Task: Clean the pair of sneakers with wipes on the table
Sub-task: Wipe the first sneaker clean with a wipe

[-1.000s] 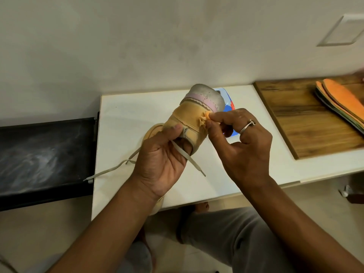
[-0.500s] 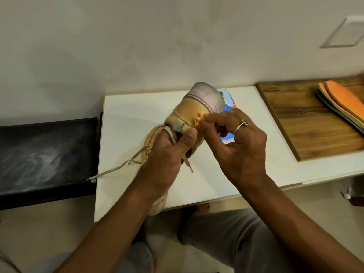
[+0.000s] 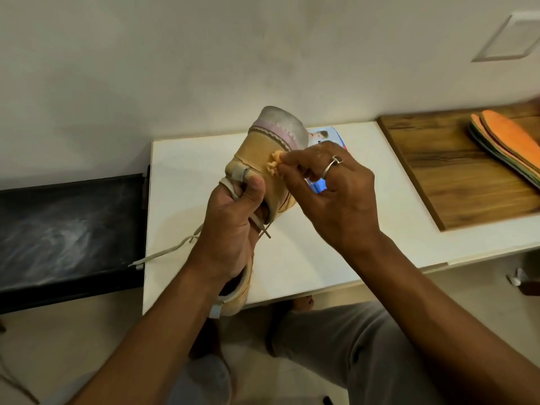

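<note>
A tan sneaker (image 3: 263,150) with a grey toe cap and a pale pink band is held up over the white table (image 3: 187,176), toe pointing away. My left hand (image 3: 230,226) grips it at the tongue and laces, thumb on top. My right hand (image 3: 330,194), with a ring on one finger, pinches a small crumpled wipe (image 3: 273,166), stained tan, against the sneaker's side. A loose lace (image 3: 163,254) trails to the table's left edge. A second tan sneaker (image 3: 236,296) lies under my left wrist at the table's front edge, mostly hidden.
A blue wipes pack (image 3: 324,135) lies on the table behind the sneaker, partly hidden. A wooden board (image 3: 455,176) at the right carries several orange insoles (image 3: 508,141). A black bench (image 3: 67,229) adjoins the table's left side. My knees are below the front edge.
The sneaker has tipped more upright and nearer. My left thumb has slid up onto the tongue and laces. My right hand, still pinching the wipe, has rubbed along the sneaker's side.
</note>
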`<state>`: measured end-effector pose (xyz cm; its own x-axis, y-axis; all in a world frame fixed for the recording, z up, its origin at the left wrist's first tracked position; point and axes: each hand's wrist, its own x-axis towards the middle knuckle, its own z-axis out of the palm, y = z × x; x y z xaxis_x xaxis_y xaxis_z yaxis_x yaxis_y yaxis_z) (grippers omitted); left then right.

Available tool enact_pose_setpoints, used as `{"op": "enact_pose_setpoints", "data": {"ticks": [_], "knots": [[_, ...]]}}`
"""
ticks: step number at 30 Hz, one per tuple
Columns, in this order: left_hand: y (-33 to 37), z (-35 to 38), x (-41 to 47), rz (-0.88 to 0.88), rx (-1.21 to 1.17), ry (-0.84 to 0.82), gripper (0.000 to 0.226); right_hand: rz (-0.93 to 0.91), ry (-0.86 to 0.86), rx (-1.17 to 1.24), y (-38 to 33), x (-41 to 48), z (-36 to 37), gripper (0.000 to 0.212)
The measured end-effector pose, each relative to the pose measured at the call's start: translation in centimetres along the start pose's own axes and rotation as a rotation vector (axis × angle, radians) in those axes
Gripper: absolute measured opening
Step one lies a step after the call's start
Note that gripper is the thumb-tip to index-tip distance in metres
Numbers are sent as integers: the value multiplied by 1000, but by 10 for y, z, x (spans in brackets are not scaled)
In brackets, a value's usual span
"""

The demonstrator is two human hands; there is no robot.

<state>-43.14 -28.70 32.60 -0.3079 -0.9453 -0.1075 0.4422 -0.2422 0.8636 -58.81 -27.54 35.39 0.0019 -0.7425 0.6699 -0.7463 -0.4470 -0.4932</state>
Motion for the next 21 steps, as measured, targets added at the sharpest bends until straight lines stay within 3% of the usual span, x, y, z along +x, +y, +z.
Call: {"op": "enact_pose_setpoints", "data": {"ticks": [3,8,14,19,21], "knots": [[2,-1,3,4,-19,-3,75,9,44,19,0,2,-1,16],[1,1,1,9,-67,1,81,-20,21,22,-2,-1,6,15],[0,6,3,27,-61,22,47,23,93,-22,-4,6,0,14],[-8,2,1,11,-120,40,36,41,-26,-23,-5,-3,12,15],[-8,4,0,6,-102,67,46,64,-33,-27,-3,-2,12,17]]}}
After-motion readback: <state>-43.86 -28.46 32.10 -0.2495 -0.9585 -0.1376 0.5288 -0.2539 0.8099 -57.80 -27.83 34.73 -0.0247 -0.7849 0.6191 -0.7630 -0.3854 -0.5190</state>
